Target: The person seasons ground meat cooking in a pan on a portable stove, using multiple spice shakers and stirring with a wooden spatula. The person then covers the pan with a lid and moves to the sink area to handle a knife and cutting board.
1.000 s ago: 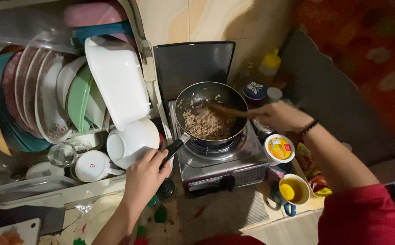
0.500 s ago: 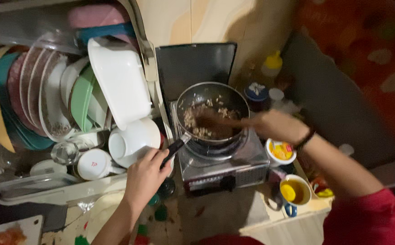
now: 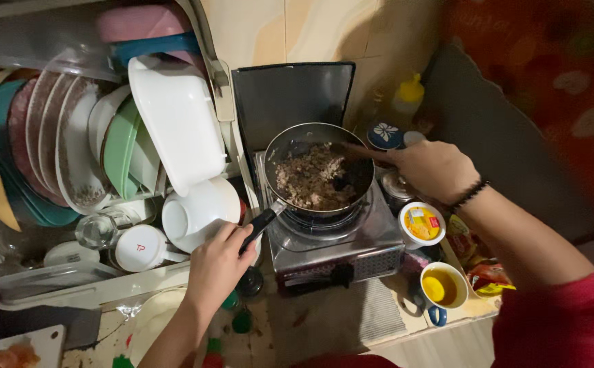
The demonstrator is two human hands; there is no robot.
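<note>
Two bare hands work at a single-burner stove [image 3: 338, 249] on a cluttered tabletop [image 3: 310, 327].

Far left: a dish rack [image 3: 72, 289] holds upright plates [image 3: 58, 157], a green bowl [image 3: 121, 146] and a white rectangular tub [image 3: 177, 129] leaning on the rack. The rack's left end is cut off by the frame edge, and its upper shelf is too dark to read. Below the tub lie a white bowl [image 3: 198, 211], a white cup [image 3: 139, 249] on its side and a clear glass [image 3: 97, 230]. A cutting board [image 3: 10, 351] with orange pieces is cropped at the bottom left corner.

Left hand [image 3: 218, 269]: forearm rises from the bottom edge, palm down, fingers closed around the black pan handle [image 3: 261, 223]. The handle's end is hidden under the hand.

Centre: a dark frying pan [image 3: 321, 170] sits on the burner and contains browned minced food [image 3: 310, 180]. A black splash panel [image 3: 290, 102] stands upright behind the pan.

Right hand [image 3: 433, 170]: arm enters from the lower right in a red sleeve [image 3: 562, 327], with a dark beaded bracelet [image 3: 470, 194] at the wrist. The fingers are closed on a wooden utensil [image 3: 361, 151] reaching over the pan rim; its working end is hard to make out against the dark pan.

Right of the stove: a round tub with a yellow lid [image 3: 421, 223], a cup of yellow liquid [image 3: 442, 286], a jar with a blue patterned lid [image 3: 384, 134] and a yellow-capped bottle [image 3: 408, 99], blurred in shadow.
</note>
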